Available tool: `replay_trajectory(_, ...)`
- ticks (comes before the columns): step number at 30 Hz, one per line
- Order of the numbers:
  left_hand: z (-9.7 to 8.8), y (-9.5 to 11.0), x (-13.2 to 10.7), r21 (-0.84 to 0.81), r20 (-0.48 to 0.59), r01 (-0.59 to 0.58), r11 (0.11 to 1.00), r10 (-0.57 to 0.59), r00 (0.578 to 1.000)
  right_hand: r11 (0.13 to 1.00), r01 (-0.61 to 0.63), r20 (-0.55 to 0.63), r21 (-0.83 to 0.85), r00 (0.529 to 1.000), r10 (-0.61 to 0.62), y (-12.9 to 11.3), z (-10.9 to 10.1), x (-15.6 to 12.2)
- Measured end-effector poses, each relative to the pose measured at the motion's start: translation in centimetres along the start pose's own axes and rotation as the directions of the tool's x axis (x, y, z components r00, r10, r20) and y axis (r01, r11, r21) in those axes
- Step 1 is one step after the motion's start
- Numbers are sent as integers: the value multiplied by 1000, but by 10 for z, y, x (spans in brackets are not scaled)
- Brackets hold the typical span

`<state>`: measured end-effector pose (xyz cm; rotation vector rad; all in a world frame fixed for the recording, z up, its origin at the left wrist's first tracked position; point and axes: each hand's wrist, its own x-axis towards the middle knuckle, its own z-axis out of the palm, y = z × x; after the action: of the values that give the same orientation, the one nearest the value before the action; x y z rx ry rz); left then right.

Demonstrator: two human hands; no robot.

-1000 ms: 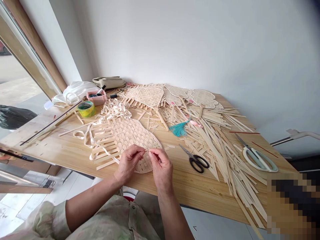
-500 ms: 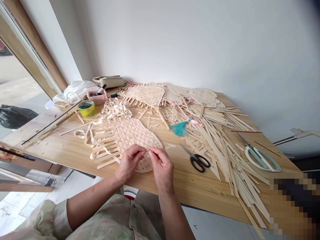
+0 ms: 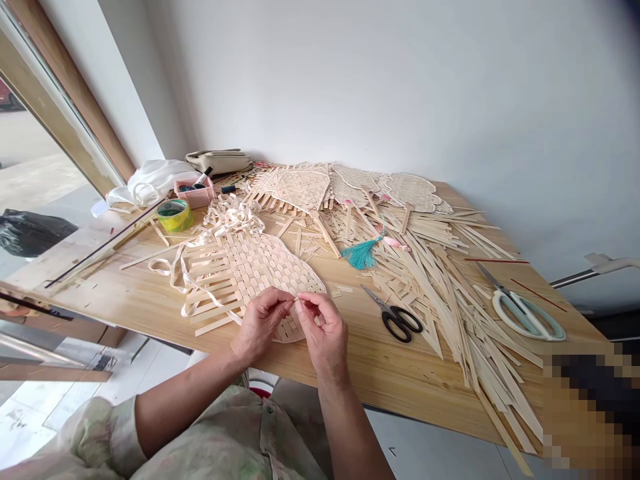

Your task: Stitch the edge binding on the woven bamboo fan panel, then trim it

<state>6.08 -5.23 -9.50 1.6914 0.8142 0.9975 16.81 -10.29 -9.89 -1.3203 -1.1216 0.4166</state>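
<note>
Pale wooden strips, plaited flat, make up the woven panel (image 3: pixel 270 260) I have lying by the middle of the near edge of the worktop (image 3: pixel 425 373). Its loose strip ends fan out towards the left edge, a white ribbon (image 3: pixel 187 273) loops over them, and a white border follows its right-hand curve. The left hand (image 3: pixel 261 323) and right hand (image 3: pixel 326 330) meet above the panel's near part and hide some of it from me. Each has thumb and forefinger pinched on a small pale piece (image 3: pixel 297 299), too tiny for me to identify.

Just to the right I see black-handled scissors (image 3: pixel 397 320), blades towards the far edge. Beyond them, loose strips (image 3: pixel 453 313) spread from the middle to the right edge, with a teal tassel (image 3: pixel 363 255) at their far side. White-handled scissors (image 3: pixel 530 317) lie by the right edge. A pixelated patch blocks my view of the near right corner.

Towards the far left corner stands a yellow-green tape roll (image 3: pixel 175 220); I can make out a mark inside its core but cannot read it. Behind it are a pink basket (image 3: pixel 197 195), a white plastic bag (image 3: pixel 145 187) and a beige bag (image 3: pixel 218 162). Woven fans (image 3: pixel 303 189) line the far edge.
</note>
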Motion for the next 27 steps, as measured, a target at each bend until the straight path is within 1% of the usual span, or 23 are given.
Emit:
replay_trajectory(13, 0, 3, 1, 36, 39, -19, 999, 18, 999, 999, 6, -2, -44, 1000, -6, 1, 0, 1)
replay_trajectory(17, 0, 1, 1, 42, 77, -11, 999, 8, 997, 997, 33, -3, -73, 999, -33, 2, 0, 1)
replay_trajectory(20, -1, -1, 1, 47, 117, -18, 999, 13, 993, 997, 40, -8, -60, 999, -41, 4, 0, 1)
replay_trajectory(22, -1, -2, 1, 58, 132, -32, 998, 25, 991, 999, 28, 5, -31, 1000, -28, 5, 0, 1)
replay_trajectory(24, -1, -1, 1, 61, 135, -37, 997, 29, 990, 999, -16, 8, 38, 1000, 15, 5, 0, 1)
replay_trajectory(27, -1, -1, 1, 36, 125, -2, 999, -2, 992, 960, -131, -17, 247, 990, 139, 6, 0, 1)
